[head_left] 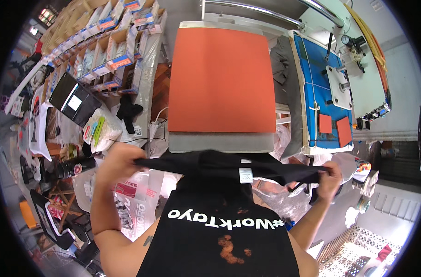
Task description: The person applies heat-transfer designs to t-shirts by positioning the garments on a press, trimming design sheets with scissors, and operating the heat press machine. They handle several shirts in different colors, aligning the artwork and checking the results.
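Observation:
A black garment (279, 171) is stretched sideways between my two hands, in front of my chest and just on the near side of a flat board. My left hand (121, 162) is closed round its left end. At the other end, my right hand (329, 179) pinches the cloth. White label tags (245, 175) hang from the garment right of its middle. I cannot tell what kind of garment it is, as it is bunched into a narrow band. Beyond it lies a large orange-red pad (222, 78) on the grey board (219, 144).
Open cardboard boxes (115, 48) fill the far left, with a dark laptop (74, 99) nearer. A blue padded table (314, 92) stands at the right, bearing small red pads (344, 131) and a white plate (338, 86). Metal rails (256, 10) cross the far end.

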Demonstrator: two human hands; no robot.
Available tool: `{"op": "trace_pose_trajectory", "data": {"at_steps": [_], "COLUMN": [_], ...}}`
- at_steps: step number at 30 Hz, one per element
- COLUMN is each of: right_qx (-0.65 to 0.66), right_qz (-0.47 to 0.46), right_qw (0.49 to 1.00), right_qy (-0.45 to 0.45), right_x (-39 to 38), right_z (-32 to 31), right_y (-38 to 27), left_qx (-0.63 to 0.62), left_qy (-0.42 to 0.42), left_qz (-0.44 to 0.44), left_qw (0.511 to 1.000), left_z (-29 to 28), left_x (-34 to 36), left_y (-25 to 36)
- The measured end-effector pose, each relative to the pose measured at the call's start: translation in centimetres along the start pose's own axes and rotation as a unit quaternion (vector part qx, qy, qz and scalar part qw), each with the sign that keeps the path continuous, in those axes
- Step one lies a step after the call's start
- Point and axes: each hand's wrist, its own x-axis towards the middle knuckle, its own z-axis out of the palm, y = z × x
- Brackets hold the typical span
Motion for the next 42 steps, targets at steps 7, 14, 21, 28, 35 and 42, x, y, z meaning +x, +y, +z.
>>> {"op": "trace_pose_trajectory", "data": {"at_steps": [7, 14, 21, 28, 35, 42], "right_qx": [-0.234, -0.122, 0.433, 0.51, 0.551, 0.437], "right_qz": [-0.152, -0.271, 0.463, 0.294, 0.313, 0.389], "right_qw": [0.96, 0.955, 0.751, 0.807, 0.772, 0.811], "right_qy": [0.014, -0.015, -0.184, -0.051, -0.055, 0.008], "right_x": [20.2, 22.7, 11.6, 11.0, 4.9, 0.7], "right_z": [2.8, 17.4, 20.5, 15.4, 13.1, 12.8], "right_y": [-11.6, -2.3, 15.1, 12.5, 12.5, 13.4], "left_qx": [-0.033, 0.144, -0.644, -0.25, -0.327, -0.323], "left_qy": [0.349, 0.448, 0.24, 0.462, 0.378, 0.332], "left_qz": [0.018, -0.005, -0.298, -0.176, -0.184, -0.225], "left_qw": [0.936, 0.883, 0.663, 0.833, 0.847, 0.857], "left_z": [-11.5, -2.6, 13.2, 11.3, 13.3, 16.2], "left_x": [13.0, 20.0, 16.0, 15.8, 10.3, 7.8], "left_y": [-0.3, -7.0, -8.8, -11.2, -10.1, -12.3]}}
